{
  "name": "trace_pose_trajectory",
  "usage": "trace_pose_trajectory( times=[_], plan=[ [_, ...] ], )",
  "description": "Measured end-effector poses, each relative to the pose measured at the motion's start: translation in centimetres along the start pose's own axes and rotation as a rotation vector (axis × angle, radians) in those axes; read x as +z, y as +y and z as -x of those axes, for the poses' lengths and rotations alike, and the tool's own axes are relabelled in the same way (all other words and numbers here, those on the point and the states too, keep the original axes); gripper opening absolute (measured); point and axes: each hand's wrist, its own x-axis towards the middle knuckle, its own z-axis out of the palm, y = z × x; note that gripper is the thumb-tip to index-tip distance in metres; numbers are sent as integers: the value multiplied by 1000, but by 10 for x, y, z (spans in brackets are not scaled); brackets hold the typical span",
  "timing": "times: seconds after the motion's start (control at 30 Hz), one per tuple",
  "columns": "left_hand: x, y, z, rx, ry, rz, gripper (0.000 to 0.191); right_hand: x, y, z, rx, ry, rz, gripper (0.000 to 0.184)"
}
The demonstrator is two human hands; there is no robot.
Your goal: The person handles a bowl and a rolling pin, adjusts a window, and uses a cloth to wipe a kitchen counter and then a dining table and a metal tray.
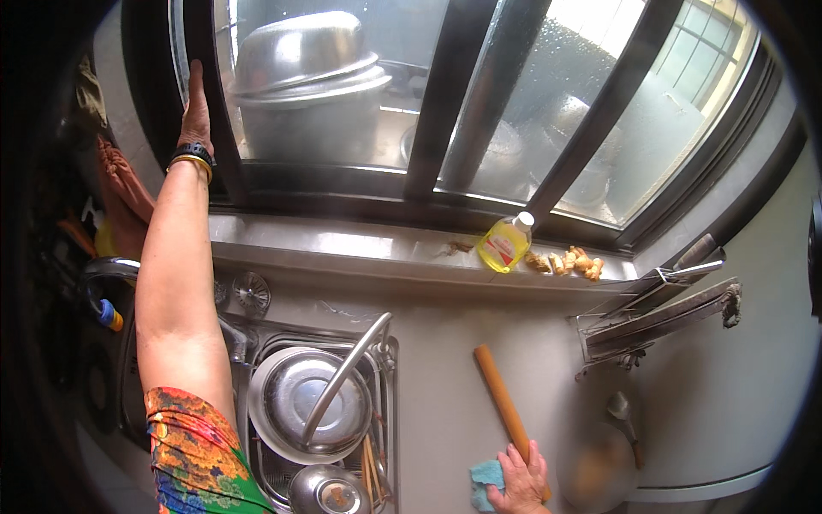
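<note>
My left hand point(195, 114) is stretched far forward against the dark upright frame point(207, 77) of a sliding window. I see it edge-on, and most of its fingers are hidden. Down at the lower right, my right hand point(523, 480) lies over the near part of a wooden rolling pin point(501, 395) on the grey countertop point(440, 385). A light-blue cloth point(487, 478) is bunched in that hand, between thumb and palm. The pin's tip shows again beyond the hand's outer side.
Left of centre is a sink with a metal basin point(308, 398), a steel bowl point(331, 491) and chopsticks point(369, 472); a curved metal tube point(347, 372) arches over it. The sill holds a yellow liquid bottle point(504, 244) and ginger point(581, 261). A wire rack point(591, 340) stands right.
</note>
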Motion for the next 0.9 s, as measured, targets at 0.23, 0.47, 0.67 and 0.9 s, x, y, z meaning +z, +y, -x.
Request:
trace_pose_trajectory(
  times=[0.23,0.47,0.67,0.9],
  plan=[
    [18,-5,8,74,166,-234,125,-4,-7,-1,27,-87,8,68],
    [51,-3,53,93,45,-306,136,1,-5,2,3,-50,-15,66],
    [40,8,56,168,-134,-625,121,-3,-3,-1,-39,-30,-60,67],
    [33,8,53,305,-15,-662,122,-2,-2,5,25,-92,-37,66]
  ],
)
